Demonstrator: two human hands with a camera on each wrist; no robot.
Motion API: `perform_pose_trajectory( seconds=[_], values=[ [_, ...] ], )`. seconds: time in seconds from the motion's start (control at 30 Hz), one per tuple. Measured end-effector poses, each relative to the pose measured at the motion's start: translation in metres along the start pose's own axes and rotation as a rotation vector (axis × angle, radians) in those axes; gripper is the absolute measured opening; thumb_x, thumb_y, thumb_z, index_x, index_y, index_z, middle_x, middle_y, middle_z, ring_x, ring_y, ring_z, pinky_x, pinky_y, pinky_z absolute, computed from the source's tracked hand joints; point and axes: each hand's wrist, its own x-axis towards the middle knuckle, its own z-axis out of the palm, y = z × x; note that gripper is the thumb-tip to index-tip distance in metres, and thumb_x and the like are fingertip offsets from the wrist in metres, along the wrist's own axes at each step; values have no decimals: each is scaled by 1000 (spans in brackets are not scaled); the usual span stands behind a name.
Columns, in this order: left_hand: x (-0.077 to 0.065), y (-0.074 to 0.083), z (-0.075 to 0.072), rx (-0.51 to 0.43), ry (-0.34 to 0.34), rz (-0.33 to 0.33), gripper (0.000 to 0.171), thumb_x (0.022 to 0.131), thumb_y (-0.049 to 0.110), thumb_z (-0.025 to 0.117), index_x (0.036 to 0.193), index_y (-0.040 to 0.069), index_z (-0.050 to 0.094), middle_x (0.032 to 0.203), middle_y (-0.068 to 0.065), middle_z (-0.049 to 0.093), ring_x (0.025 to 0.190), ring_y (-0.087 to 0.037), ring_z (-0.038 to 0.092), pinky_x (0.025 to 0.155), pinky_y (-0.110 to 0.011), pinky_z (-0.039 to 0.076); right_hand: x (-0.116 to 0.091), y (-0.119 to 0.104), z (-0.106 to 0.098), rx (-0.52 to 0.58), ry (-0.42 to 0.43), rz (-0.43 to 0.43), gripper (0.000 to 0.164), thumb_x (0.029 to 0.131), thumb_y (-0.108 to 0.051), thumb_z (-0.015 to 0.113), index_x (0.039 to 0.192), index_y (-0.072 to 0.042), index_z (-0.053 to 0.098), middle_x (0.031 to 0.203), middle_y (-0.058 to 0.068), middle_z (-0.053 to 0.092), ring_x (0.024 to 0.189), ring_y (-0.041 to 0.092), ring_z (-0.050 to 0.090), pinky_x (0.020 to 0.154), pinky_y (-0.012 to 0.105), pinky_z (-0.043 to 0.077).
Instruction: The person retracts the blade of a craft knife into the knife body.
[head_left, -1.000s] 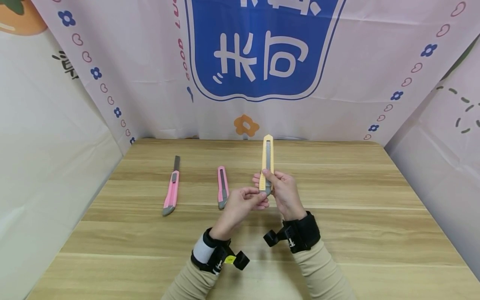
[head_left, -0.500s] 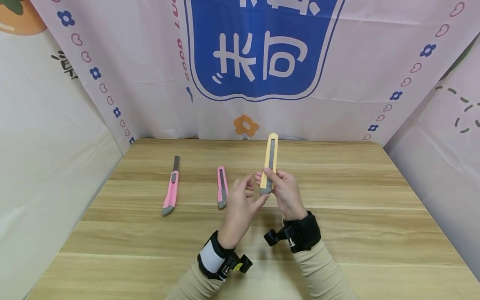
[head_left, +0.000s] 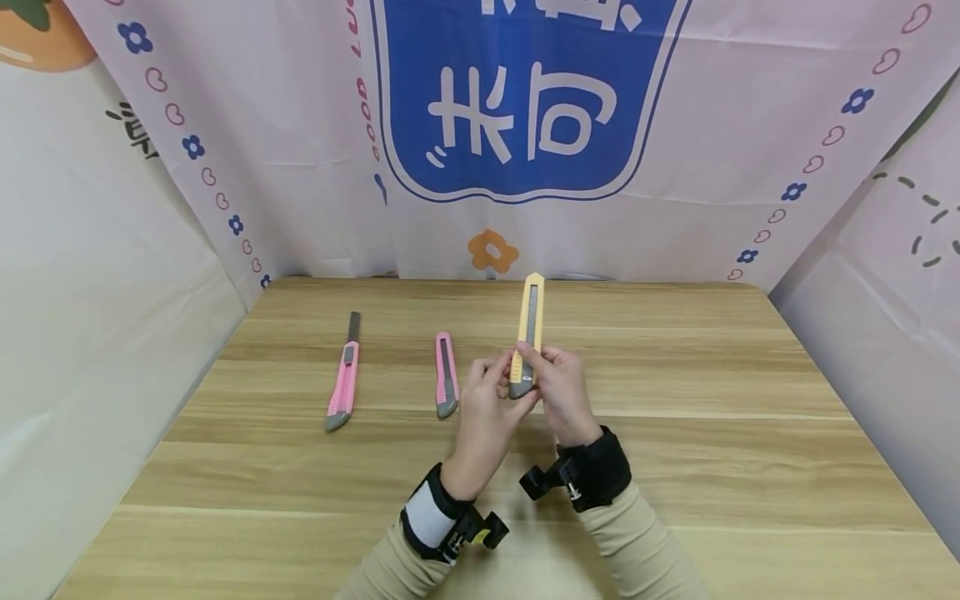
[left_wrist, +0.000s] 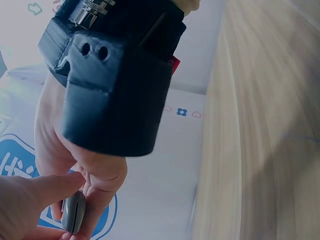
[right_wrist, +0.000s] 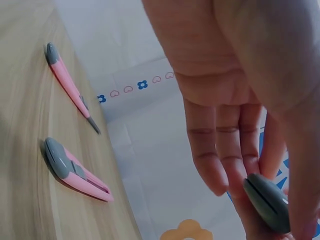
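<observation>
A yellow utility knife [head_left: 527, 333] stands raised above the table, its slotted face towards the head camera and its grey end down. The right hand [head_left: 564, 392] grips its lower half, the thumb laid across the front near the slider. Around the grey end, the left hand [head_left: 483, 417] holds the knife, fingers at its left edge and thumb below. That grey end [left_wrist: 74, 212] shows between the fingers in the left wrist view. Left of the hands lie two pink utility knives on the table: a nearer one [head_left: 446, 375] and a farther one [head_left: 342, 379] with its blade out.
The wooden table [head_left: 712, 400] carries the pink knives on its left half. A printed cloth [head_left: 322, 225] with a blue emblem hangs behind the table's far edge. White cloth [head_left: 97, 333] covers the left side as well.
The left hand let go of the knife's grey end, its fingers spreading, then closed on it again from the left. The yellow knife swung slightly right, then back left and a little lower.
</observation>
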Motion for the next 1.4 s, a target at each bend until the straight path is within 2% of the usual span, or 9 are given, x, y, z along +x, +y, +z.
perform_pose_trajectory(
  seconds=[0.1,0.3,0.6,0.8,0.93,1.03,1.17,1.27,1.4],
  values=[
    [0,0,-1,5,-11,-27,52,72,13,84,118,-3,65,98,-14,59,79,-17,57,65,-19,50,-1,2,2,-18,8,-5,35,94,-15,62,110,15,63,73,-6,68,70,8,66,60,19,55],
    [0,0,-2,-15,-26,-66,49,73,9,83,117,-4,65,93,-13,56,77,-18,59,65,-21,53,-2,3,4,-37,15,-14,36,93,-17,63,109,15,64,77,-6,69,71,6,64,61,19,51],
    [2,-3,-5,4,-27,-43,47,72,7,83,114,-6,66,87,-13,56,74,-18,62,61,-21,55,-4,3,4,-76,-2,10,37,95,-21,61,110,12,65,80,-7,67,73,5,61,60,17,49],
    [4,-4,-8,23,-37,-46,47,72,10,83,113,-4,66,86,-13,56,70,-18,60,58,-14,47,-3,0,2,-79,-34,41,40,98,-26,55,112,10,64,75,-7,68,66,4,61,58,17,48],
    [6,-4,-10,13,-33,-61,48,73,10,82,116,-5,65,87,-14,56,70,-19,62,58,-14,47,-2,-3,-2,-56,-52,51,43,101,-30,50,117,8,62,89,1,71,74,4,67,66,18,55],
    [8,-6,-13,23,-20,-70,48,74,10,82,116,-5,65,87,-13,56,69,-18,65,58,-16,51,-1,-6,-6,-33,-64,52,46,102,-31,46,123,7,59,106,13,72,83,7,70,73,20,59],
    [12,-11,-19,42,-13,-89,47,75,9,81,116,-6,64,89,-14,56,70,-19,68,59,-21,56,2,-9,-11,0,-97,45,49,103,-33,42,128,8,54,125,25,64,93,11,72,81,24,59],
    [16,-16,-23,44,-15,-113,47,76,8,80,117,-7,63,95,-17,58,72,-22,70,60,-24,58,2,-11,-15,35,-130,36,51,103,-34,41,129,9,52,124,24,65,96,11,73,85,25,59],
    [23,-26,-29,80,-2,-168,46,76,8,80,117,-7,63,98,-18,58,76,-24,68,64,-29,59,1,-12,-17,64,-151,29,51,103,-35,42,129,9,52,114,15,72,93,9,73,85,26,59]
  ],
)
